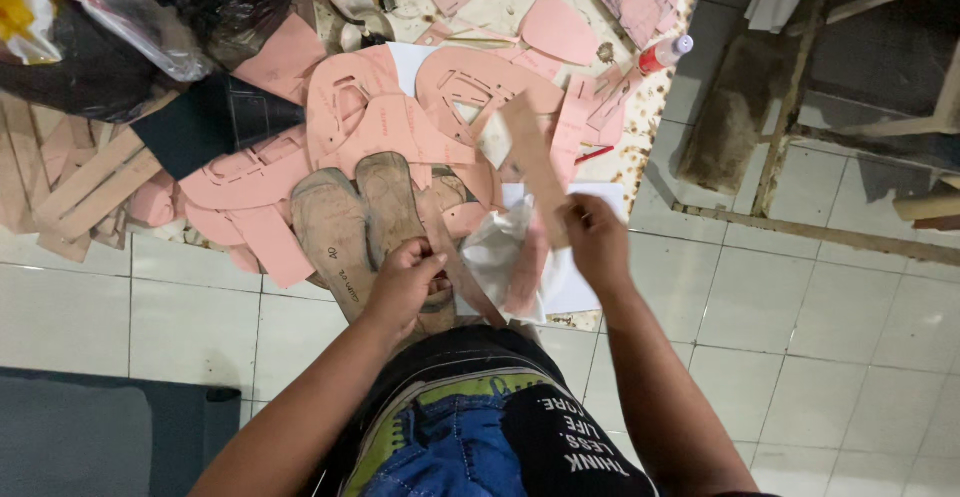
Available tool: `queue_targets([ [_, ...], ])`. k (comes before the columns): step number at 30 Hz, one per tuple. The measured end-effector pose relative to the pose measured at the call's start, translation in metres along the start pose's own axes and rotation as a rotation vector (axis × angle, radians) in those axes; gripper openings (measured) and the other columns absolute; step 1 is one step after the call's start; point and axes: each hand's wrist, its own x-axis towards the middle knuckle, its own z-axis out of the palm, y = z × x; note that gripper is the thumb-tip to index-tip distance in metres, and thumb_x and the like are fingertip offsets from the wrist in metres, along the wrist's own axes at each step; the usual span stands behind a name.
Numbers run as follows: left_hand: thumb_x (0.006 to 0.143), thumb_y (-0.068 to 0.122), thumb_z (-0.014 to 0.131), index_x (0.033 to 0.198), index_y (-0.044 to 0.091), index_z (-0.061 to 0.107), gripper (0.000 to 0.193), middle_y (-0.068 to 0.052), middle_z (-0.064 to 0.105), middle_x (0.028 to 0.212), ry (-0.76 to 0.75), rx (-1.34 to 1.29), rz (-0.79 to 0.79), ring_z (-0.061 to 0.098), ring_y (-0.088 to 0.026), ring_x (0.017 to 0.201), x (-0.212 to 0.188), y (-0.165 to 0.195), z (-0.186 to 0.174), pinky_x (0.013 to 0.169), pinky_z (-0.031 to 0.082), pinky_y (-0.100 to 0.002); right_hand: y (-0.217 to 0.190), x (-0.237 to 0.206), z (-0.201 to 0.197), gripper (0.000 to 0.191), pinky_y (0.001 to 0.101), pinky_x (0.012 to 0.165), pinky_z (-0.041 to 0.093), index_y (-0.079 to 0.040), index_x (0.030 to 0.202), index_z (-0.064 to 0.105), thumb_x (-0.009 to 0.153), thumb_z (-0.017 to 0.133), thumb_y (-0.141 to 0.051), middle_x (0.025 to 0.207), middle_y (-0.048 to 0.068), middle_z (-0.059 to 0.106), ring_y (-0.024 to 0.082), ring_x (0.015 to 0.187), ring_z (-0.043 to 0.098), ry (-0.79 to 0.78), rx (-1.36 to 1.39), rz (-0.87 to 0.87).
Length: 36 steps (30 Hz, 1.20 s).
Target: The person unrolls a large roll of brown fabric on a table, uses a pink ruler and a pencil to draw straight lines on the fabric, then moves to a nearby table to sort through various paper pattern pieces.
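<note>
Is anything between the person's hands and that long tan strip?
Nothing visible: the right hand already pinches the long tan leather strip at one end, and the left hand grips its other end.

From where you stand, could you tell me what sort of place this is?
Probably a small shoemaking workshop: pink paper patterns cover the worktable, two worn insoles lie among them, and the right hand holds a tan strip.

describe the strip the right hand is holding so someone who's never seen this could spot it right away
Start at the cluttered worktable covered in pink paper patterns. At its near edge, beside two worn tan insoles, the right hand pinches a long tan strip that rises tilted above the table. Unlike the flat pink pieces around it, it is beige, narrow and lifted in the air.
</note>
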Motion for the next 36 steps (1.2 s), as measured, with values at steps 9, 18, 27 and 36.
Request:
queue_targets([
  [9, 0.096, 0.011, 0.063, 0.11, 0.004, 0.066, 0.016, -0.003, 0.07, 0.097, 0.041, -0.012, -0.03, 0.065, -0.011, 0.077, -0.012, 0.001, 0.004, 0.07, 0.055, -0.027, 0.034, 0.087, -0.058, 0.016, 0.0375, 0.083, 0.052, -0.004, 0.115, 0.071, 0.1, 0.069, -0.007, 0.105, 0.013, 0.067, 0.028, 0.094, 0.065, 0.393, -0.215, -0.144],
  [18, 0.097, 0.009, 0.063, 0.109, 0.003, 0.068, 0.015, -0.003, 0.071, 0.097, -0.02, -0.008, 0.036, 0.063, -0.011, 0.079, -0.006, -0.005, 0.024, 0.074, 0.055, -0.028, 0.045, 0.129, -0.068, 0.024, 0.0377, 0.089, 0.051, -0.007, 0.124, 0.071, 0.101, 0.067, -0.011, 0.111, 0.012, 0.067, 0.028, 0.101, 0.066, 0.273, -0.167, -0.072],
  [27, 0.094, 0.009, 0.067, 0.108, 0.004, 0.067, 0.015, -0.002, 0.069, 0.095, -0.207, 0.121, -0.028, 0.064, -0.012, 0.076, 0.022, -0.024, 0.057, 0.072, 0.056, -0.03, 0.037, 0.114, -0.066, 0.015, 0.0394, 0.086, 0.052, -0.004, 0.117, 0.07, 0.102, 0.067, -0.002, 0.106, 0.014, 0.064, 0.03, 0.097, 0.064, 0.351, -0.223, -0.322],
  [36, 0.094, 0.005, 0.068, 0.099, 0.002, 0.068, 0.005, -0.004, 0.074, 0.092, -0.172, -0.206, 0.12, 0.07, -0.012, 0.085, 0.033, 0.019, 0.096, 0.081, 0.058, -0.028, 0.01, 0.026, -0.003, 0.02, 0.0316, 0.083, 0.054, -0.004, 0.117, 0.068, 0.098, 0.066, -0.011, 0.106, 0.012, 0.071, 0.02, 0.093, 0.066, -0.29, 0.222, -0.061],
])
